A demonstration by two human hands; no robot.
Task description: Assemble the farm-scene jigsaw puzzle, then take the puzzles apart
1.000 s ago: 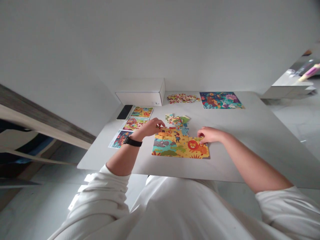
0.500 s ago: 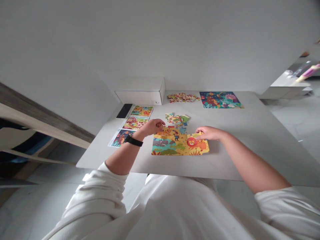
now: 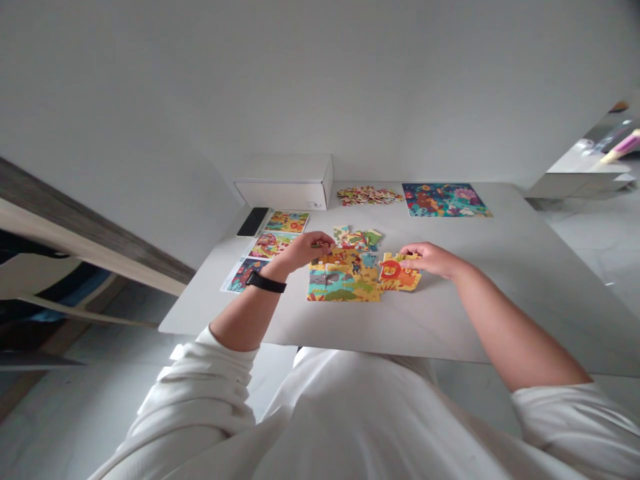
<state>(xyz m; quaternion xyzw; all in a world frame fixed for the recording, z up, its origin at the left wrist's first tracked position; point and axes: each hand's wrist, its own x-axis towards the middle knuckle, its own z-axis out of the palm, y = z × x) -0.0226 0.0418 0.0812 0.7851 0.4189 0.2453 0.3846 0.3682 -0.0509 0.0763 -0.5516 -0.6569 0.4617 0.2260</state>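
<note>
A colourful animal jigsaw (image 3: pixel 343 283) lies on the grey table (image 3: pixel 500 267) in front of me. My left hand (image 3: pixel 305 248), with a black watch (image 3: pixel 265 283) on its wrist, pinches the jigsaw's far left edge. My right hand (image 3: pixel 433 259) grips the far right edge at the lion section (image 3: pixel 397 275). That section is raised and bent away from the rest of the jigsaw. A small cluster of loose pieces (image 3: pixel 357 237) sits just beyond the jigsaw, between my hands.
A white box (image 3: pixel 285 181) stands at the table's back left, with a pile of pieces (image 3: pixel 367 195) and a finished blue jigsaw (image 3: pixel 444 200) to its right. A black phone (image 3: pixel 253 221) and three picture cards (image 3: pixel 273 243) lie along the left edge.
Both hands have pulled the jigsaw's far edge up and back. The jigsaw, flat before, now looks shorter, and its lion section has buckled away from the rest.
</note>
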